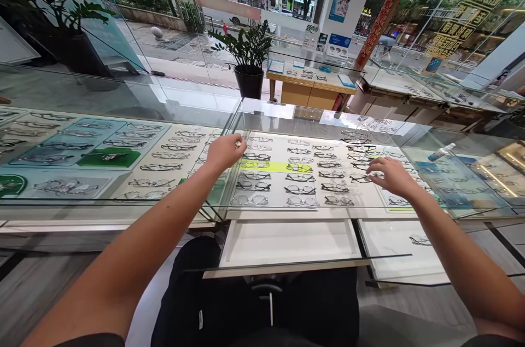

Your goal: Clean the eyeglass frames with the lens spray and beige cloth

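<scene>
Above the display counter, my left hand (225,151) is closed in a fist over the joint between two glass cases. A small pale and shiny spot shows at its fingers; whether it is a ring or a held thing is unclear. My right hand (389,174) is over the right part of the case, its curved fingers apart. Nearest to its fingertips is a dark pair of eyeglasses (359,178), one in a column of frames. Between my hands, several rows of eyeglasses (299,190) lie on a white surface with a yellow-green strip (275,167).
Before me, a white drawer (291,242) is pulled out; another drawer (397,243) on the right holds eyeglasses (419,240). More frames lie at left on blue and green mats (109,157). A small bottle (442,152) stands at right. Beyond are a potted plant (249,57) and wooden table (295,94).
</scene>
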`<action>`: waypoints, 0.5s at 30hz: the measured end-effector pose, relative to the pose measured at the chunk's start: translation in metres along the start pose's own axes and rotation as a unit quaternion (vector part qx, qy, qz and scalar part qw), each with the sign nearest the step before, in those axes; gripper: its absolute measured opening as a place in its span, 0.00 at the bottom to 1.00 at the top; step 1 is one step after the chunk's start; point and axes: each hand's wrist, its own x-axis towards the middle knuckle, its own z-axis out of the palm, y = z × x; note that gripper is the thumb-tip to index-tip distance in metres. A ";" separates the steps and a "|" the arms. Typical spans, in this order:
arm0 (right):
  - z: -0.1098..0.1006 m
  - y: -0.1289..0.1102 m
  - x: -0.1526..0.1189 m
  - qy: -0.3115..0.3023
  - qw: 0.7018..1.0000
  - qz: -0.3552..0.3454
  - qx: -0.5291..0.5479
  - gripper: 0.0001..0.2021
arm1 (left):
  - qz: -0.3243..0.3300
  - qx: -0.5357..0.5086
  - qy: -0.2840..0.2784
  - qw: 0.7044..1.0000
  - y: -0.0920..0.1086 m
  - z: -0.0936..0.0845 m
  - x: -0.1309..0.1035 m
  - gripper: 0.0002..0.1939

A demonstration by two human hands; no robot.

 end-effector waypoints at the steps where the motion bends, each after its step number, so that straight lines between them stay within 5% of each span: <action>1: 0.001 0.000 0.001 0.003 1.000 -0.003 -0.001 0.17 | 0.001 0.001 0.001 1.000 0.000 0.000 0.000 0.15; 9: -0.008 -0.014 0.002 0.052 0.997 0.046 -0.033 0.16 | 0.002 0.005 0.001 1.000 0.000 0.000 0.000 0.16; 12: -0.034 -0.053 -0.008 0.045 0.997 0.008 0.055 0.15 | -0.003 0.004 0.000 1.000 0.001 -0.001 0.000 0.15; 15: -0.057 -0.108 -0.021 -0.047 0.980 -0.058 0.186 0.16 | -0.007 0.000 -0.004 1.000 0.003 -0.002 -0.001 0.14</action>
